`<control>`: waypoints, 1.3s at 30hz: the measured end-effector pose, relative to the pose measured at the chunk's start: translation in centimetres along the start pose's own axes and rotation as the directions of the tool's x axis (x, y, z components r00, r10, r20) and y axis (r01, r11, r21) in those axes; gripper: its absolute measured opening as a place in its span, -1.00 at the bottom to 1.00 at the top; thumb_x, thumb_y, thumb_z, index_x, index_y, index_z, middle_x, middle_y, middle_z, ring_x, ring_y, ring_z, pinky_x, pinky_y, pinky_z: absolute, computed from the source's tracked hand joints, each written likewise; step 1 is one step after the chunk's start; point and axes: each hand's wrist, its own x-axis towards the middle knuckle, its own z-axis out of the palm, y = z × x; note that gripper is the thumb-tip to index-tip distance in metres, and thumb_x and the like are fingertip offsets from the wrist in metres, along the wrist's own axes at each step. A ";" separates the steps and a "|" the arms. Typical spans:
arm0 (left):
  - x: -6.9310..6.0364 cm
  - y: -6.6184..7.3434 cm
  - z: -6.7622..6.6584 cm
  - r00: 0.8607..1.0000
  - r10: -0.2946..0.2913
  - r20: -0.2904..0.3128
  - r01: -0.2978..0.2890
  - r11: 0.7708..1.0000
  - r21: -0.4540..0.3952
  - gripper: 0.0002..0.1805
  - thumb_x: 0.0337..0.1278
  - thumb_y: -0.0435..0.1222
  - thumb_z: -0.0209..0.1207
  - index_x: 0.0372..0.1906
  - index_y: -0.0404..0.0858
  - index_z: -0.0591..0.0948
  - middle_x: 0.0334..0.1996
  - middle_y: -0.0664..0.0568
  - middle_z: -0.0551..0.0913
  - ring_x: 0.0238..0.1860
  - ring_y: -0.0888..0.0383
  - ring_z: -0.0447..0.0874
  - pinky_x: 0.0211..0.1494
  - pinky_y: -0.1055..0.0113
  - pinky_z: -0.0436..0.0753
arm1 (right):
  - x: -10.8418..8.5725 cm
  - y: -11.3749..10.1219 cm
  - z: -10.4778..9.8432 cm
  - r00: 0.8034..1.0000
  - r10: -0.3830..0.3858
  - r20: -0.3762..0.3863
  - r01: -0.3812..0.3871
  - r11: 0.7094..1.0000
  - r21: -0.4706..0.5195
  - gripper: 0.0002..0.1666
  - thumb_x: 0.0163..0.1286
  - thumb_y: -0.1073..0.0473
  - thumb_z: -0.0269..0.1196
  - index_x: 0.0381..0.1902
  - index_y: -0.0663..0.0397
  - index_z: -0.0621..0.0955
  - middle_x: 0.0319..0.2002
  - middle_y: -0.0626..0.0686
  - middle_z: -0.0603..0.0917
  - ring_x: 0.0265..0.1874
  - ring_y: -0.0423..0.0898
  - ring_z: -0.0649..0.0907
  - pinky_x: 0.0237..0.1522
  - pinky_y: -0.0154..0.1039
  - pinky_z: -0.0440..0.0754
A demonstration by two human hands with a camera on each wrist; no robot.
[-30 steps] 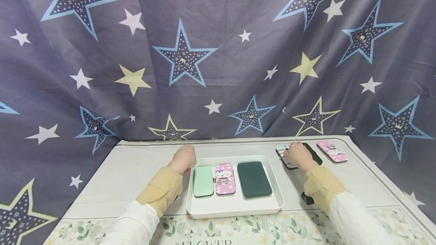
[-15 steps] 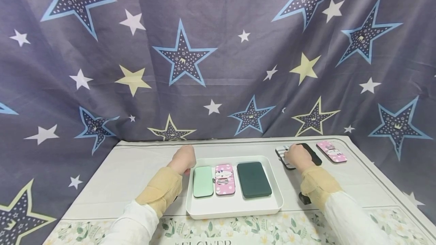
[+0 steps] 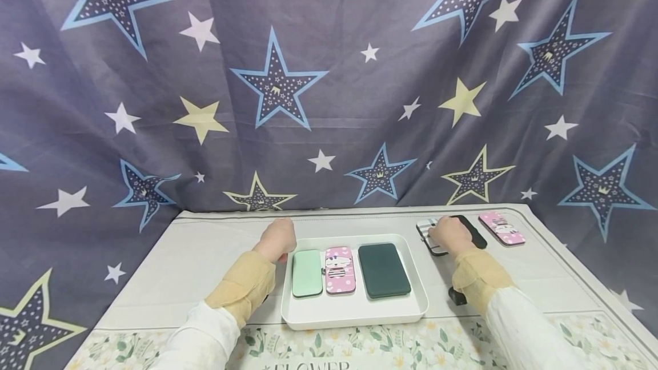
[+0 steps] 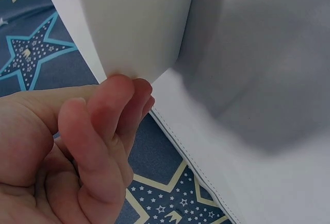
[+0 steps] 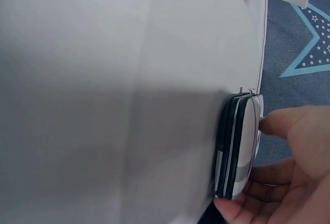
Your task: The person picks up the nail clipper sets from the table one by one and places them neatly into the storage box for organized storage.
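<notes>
At the back left corner of a white tray, my left hand has its fingers bent; in the left wrist view the hand grips the tray wall. To the tray's right, my right hand lies over a plaid case. The right wrist view shows the hand holding the plaid zipped case, thumb on one end and fingers around the other. Inside the tray lie a mint case, a pink cartoon case and a dark green case.
A black case lies just beyond my right hand, with another pink case farther right. A small black object shows by the right wrist. Behind the table hangs a star-patterned curtain.
My right forearm has shifted slightly left, while its hand stays at the plaid case. The left hand and the tray look unmoved.
</notes>
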 end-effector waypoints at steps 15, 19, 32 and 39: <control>-0.1 0.1 0.0 1.000 -0.005 0.004 0.005 1.000 -0.012 -0.75 0.01 -0.57 0.05 -0.17 -0.62 0.55 -0.76 -0.16 0.54 -0.91 0.25 0.41 -0.82 0.51 0.49 | -0.2 0.7 -0.4 0.998 -0.022 -0.053 0.028 0.993 0.116 -0.53 0.19 0.00 0.23 -0.45 0.43 0.57 -0.43 0.35 0.62 -0.49 0.08 0.57 -0.35 0.01 0.64; -0.2 0.1 -0.1 1.000 -0.007 0.006 0.008 1.000 -0.015 -0.76 0.02 -0.57 0.07 -0.16 -0.61 0.56 -0.74 -0.16 0.54 -0.89 0.23 0.44 -0.81 0.49 0.52 | 0.0 0.8 -0.4 0.998 -0.013 -0.055 0.021 0.990 0.138 -0.55 0.16 -0.01 0.25 -0.48 0.39 0.56 -0.48 0.29 0.59 -0.50 0.06 0.55 -0.36 -0.03 0.64; -0.2 0.0 -0.1 1.000 0.002 -0.005 -0.002 1.000 -0.005 -0.76 0.00 -0.57 0.07 -0.18 -0.60 0.57 -0.71 -0.17 0.54 -0.88 0.23 0.45 -0.80 0.49 0.52 | 0.4 1.7 -0.4 0.999 0.044 0.023 -0.049 0.944 0.325 -0.60 0.22 0.10 0.20 -0.38 0.46 0.55 -0.52 0.21 0.51 -0.63 -0.06 0.50 -0.63 -0.26 0.56; -0.2 0.0 -0.1 1.000 0.004 -0.002 -0.004 1.000 0.004 -0.74 0.02 -0.57 0.06 -0.15 -0.62 0.56 -0.76 -0.15 0.54 -0.91 0.26 0.40 -0.81 0.51 0.50 | 0.3 1.8 -0.3 0.996 0.069 0.053 -0.085 0.900 0.427 -0.70 0.23 0.16 0.16 -0.45 0.39 0.50 -0.60 0.11 0.44 -0.72 -0.15 0.43 -0.74 -0.37 0.44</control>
